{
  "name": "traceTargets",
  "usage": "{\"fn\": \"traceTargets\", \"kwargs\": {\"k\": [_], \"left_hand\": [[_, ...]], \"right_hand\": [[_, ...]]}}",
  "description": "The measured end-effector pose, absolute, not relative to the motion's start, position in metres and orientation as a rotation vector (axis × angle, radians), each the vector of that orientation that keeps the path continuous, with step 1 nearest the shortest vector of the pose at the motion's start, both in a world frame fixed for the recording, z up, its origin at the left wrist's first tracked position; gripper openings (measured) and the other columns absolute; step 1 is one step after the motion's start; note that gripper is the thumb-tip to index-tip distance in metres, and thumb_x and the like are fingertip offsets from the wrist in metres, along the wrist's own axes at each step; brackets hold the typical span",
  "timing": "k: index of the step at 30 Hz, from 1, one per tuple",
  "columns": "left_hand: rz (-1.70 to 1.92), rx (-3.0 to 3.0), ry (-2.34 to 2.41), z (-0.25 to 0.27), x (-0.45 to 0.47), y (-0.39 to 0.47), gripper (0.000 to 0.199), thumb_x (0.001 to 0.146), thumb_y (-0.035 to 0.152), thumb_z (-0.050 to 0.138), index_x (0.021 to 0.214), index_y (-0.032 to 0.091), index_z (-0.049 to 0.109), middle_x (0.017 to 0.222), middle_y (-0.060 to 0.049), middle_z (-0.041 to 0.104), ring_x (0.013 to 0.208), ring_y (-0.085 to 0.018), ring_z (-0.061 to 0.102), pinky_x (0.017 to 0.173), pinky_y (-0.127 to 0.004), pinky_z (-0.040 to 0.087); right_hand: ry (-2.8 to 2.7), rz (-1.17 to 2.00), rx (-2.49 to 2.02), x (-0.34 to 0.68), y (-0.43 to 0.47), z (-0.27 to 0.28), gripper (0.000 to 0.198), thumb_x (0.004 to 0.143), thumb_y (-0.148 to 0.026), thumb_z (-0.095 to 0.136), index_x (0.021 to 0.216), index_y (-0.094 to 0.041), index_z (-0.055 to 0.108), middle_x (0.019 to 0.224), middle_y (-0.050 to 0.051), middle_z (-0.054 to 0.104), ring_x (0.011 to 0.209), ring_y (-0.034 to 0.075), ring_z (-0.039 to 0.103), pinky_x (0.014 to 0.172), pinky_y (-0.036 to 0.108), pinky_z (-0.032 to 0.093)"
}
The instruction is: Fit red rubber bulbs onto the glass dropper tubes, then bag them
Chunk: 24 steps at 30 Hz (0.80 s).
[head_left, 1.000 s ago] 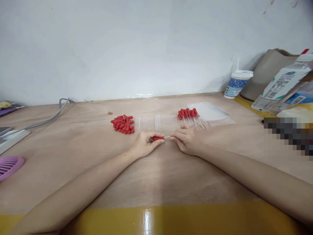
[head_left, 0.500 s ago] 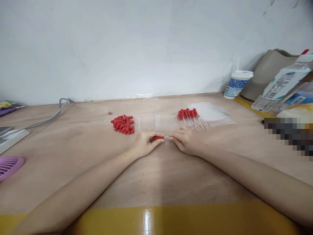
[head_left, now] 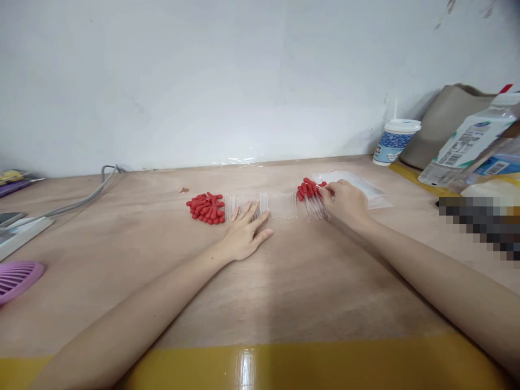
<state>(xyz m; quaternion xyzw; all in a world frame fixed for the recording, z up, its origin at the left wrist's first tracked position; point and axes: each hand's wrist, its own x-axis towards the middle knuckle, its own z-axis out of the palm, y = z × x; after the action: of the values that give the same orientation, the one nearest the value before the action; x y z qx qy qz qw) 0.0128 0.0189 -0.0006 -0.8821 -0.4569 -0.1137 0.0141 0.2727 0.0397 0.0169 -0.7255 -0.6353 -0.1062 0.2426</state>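
Observation:
My left hand [head_left: 246, 233] lies with its fingers spread over the left part of a row of clear thin tubes [head_left: 284, 206], holding nothing. A heap of red rubber bulbs [head_left: 207, 208] is just left of that row. At the row's right end lies a pile of droppers [head_left: 309, 190], clear tubes with red bulbs on them. Over the right side of this pile, my right hand [head_left: 345, 200] has its thumb and fingers pinched on a dropper, whose red bulb shows at the fingertips. The hand hides most of its tube.
Clear plastic bags [head_left: 357, 184] lie behind my right hand. Farther right stand a blue-and-white cup [head_left: 394, 142], a grey bin [head_left: 439, 119] and a tilted plastic bottle [head_left: 467, 138]. A grey cable [head_left: 93, 192] and a pink slatted object [head_left: 18, 279] are at the left.
My hands, together on one dropper before, have parted. The right has moved right and back to the dropper pile; the left has let go of the red bulb and spread out over the tubes.

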Motion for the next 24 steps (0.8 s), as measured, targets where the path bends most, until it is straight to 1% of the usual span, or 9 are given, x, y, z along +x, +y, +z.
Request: {"fn": "traceTargets", "kwargs": {"k": [2,4,9,15,18,24], "left_hand": [[-0.302,-2.77,-1.452,0.0,0.013,0.019,0.059,0.086,0.057,0.024,0.135,0.025,0.032,0.146,-0.01,0.014,0.135,-0.026,0.006,0.107,-0.048,0.01],[-0.278,-2.787,-1.468,0.001,0.013,0.019,0.06,0.086,0.059,0.022,0.136,0.026,0.03,0.147,-0.009,0.013,0.135,-0.026,0.005,0.108,-0.048,0.009],[-0.246,-2.813,-1.494,0.0,0.013,0.02,0.062,0.085,0.06,0.019,0.137,0.027,0.027,0.146,-0.008,0.015,0.135,-0.024,0.008,0.108,-0.048,0.007],[-0.235,-2.838,-1.511,0.001,0.013,0.019,0.063,0.085,0.061,0.018,0.137,0.027,0.026,0.146,-0.009,0.018,0.134,-0.024,0.01,0.108,-0.048,0.008],[-0.252,-2.841,-1.51,0.0,0.013,0.019,0.064,0.085,0.061,0.018,0.138,0.027,0.025,0.146,-0.01,0.019,0.134,-0.024,0.012,0.108,-0.047,0.008],[-0.272,-2.846,-1.502,0.0,0.013,0.02,0.064,0.085,0.061,0.019,0.138,0.026,0.023,0.145,-0.011,0.02,0.134,-0.024,0.013,0.108,-0.047,0.01]], "right_hand": [[-1.711,-0.243,-2.068,0.275,0.045,0.02,0.034,0.086,-0.035,0.034,0.087,-0.018,0.064,0.093,0.011,0.063,0.081,0.023,0.057,0.061,0.029,0.033],[-1.69,-0.245,-2.126,0.277,0.051,0.021,0.034,0.087,-0.033,0.032,0.09,-0.017,0.063,0.094,0.012,0.063,0.083,0.024,0.058,0.062,0.03,0.036],[-1.684,-0.247,-2.213,0.276,0.06,0.019,0.032,0.085,-0.027,0.033,0.104,-0.013,0.055,0.09,0.015,0.064,0.084,0.029,0.059,0.064,0.034,0.039],[-1.735,-0.229,-2.218,0.266,0.053,0.02,0.028,0.081,-0.027,0.038,0.101,-0.018,0.054,0.088,0.013,0.064,0.082,0.028,0.06,0.065,0.035,0.041],[-1.763,-0.169,-2.228,0.263,0.05,0.021,0.028,0.08,-0.029,0.039,0.1,-0.018,0.054,0.088,0.012,0.064,0.082,0.028,0.06,0.065,0.035,0.041],[-1.787,-0.1,-2.259,0.268,0.05,0.019,0.034,0.076,-0.027,0.041,0.107,-0.02,0.052,0.093,0.012,0.063,0.085,0.029,0.06,0.066,0.037,0.042]]}}
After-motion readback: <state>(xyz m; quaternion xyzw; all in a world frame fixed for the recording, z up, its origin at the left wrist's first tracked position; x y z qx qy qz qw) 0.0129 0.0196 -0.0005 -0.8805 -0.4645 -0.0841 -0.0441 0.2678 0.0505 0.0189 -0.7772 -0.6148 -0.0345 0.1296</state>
